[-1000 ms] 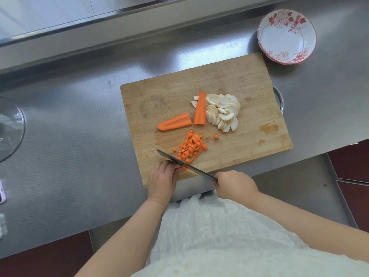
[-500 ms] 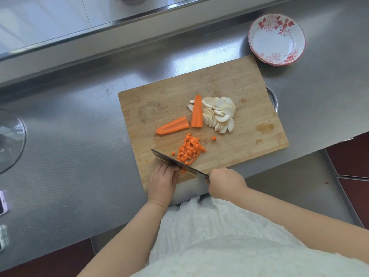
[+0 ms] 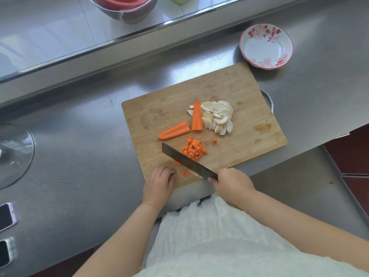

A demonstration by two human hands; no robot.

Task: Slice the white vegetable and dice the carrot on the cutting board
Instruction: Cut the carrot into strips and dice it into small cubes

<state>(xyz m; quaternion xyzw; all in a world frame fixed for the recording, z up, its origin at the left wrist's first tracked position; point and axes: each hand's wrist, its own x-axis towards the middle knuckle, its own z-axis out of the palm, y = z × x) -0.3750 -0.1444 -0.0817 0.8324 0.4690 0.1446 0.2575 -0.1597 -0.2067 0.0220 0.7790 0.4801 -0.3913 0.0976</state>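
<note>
Two carrot halves remain uncut on the cutting board (image 3: 229, 86); only the head view is available, so we log from it alone. One long carrot piece (image 3: 174, 131) lies flat left of centre, a second carrot piece (image 3: 196, 115) stands lengthwise just beside the fanned white vegetable slices (image 3: 218, 116), touching them. A mound of carrot dice (image 3: 194, 149) sits nearer the board's front edge, with one stray cube (image 3: 214, 139) apart to its right and a small bit (image 3: 185, 172) near our left hand.

Our right hand (image 3: 231, 183) is wrapped around the handle of the cleaver (image 3: 186, 159), whose blade angles over the dice. Our left hand (image 3: 159, 183) rests at the board's near edge with fingers curled under; we cannot tell whether it pins a carrot scrap.

We judge slicing done and dicing roughly a third through. For the step in hand: keep left knuckles forward and fingertips tucked, feed the strip steadily, match cube width to the existing pile, then sweep dice aside before taking the next half

A patterned bowl (image 3: 266, 46) waits beyond the board's far corner
</note>
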